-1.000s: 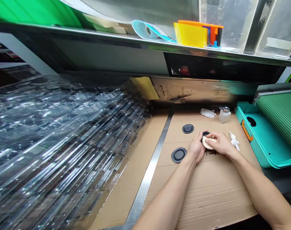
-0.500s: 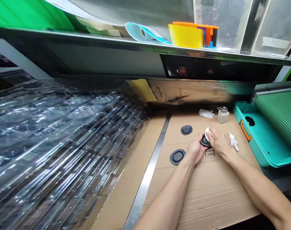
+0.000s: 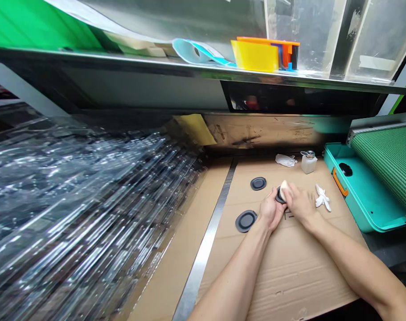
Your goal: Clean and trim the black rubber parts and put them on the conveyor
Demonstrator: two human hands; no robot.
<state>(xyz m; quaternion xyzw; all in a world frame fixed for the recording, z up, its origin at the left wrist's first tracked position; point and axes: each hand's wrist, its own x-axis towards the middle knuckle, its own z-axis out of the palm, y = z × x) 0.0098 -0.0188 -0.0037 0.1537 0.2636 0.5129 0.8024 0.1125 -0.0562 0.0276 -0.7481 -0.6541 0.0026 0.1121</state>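
Observation:
My left hand (image 3: 270, 213) grips a dark round rubber disc (image 3: 279, 196) held just over the cardboard. My right hand (image 3: 296, 201) is closed on a pale round pad (image 3: 283, 189), pressed against that disc from the right. Two more dark discs lie flat on the cardboard: one (image 3: 258, 183) behind my hands, one (image 3: 246, 220) to the left of my left wrist.
A big stack of clear plastic trays (image 3: 82, 209) fills the left. Near the back stand a small bottle (image 3: 309, 162) and a crumpled wipe (image 3: 285, 160); another wipe (image 3: 322, 198) lies by my right hand. A teal bin (image 3: 363, 196) and green conveyor belt (image 3: 386, 160) sit right.
The pale pad lay flat over the disc a second ago; it is now tipped up on edge against the disc's right side. My hands have drifted slightly left.

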